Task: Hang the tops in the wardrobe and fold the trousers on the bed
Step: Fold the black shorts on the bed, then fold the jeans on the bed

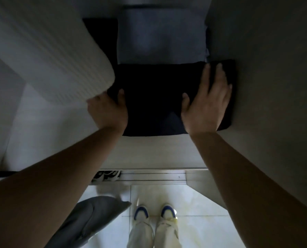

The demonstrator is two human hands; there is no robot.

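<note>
Dim light, head view looking down into what looks like a wardrobe compartment. Folded dark trousers (158, 97) lie flat on the pale shelf (149, 154), near its front edge. Just beyond them, touching or nearly so, sits a folded blue-grey garment (161, 36).

Right hand (208, 101) lies flat on the right part of the dark trousers, fingers straight and spread, pressing down. Left hand (108, 110) is at the left edge of the fold, thumb on top; the other fingers are hidden under or behind the cloth, so whether they grip it cannot be told. A white ribbed garment (47, 56) hangs at left, its hem brushing the left hand.

Step in hand, as judged: seating and squaring the folded trousers in place.

To do it well:
- Keep the right palm flat so the layers do not slide apart.
- Ease the left edge in line with the blue-grey piece behind.
- Mind the right end of the fold, which sits hard against the side wall (274, 68) and may bunch.
- Keep the white hem off the stack.

On the floor near the feet: a grey cushion (88, 221).
</note>
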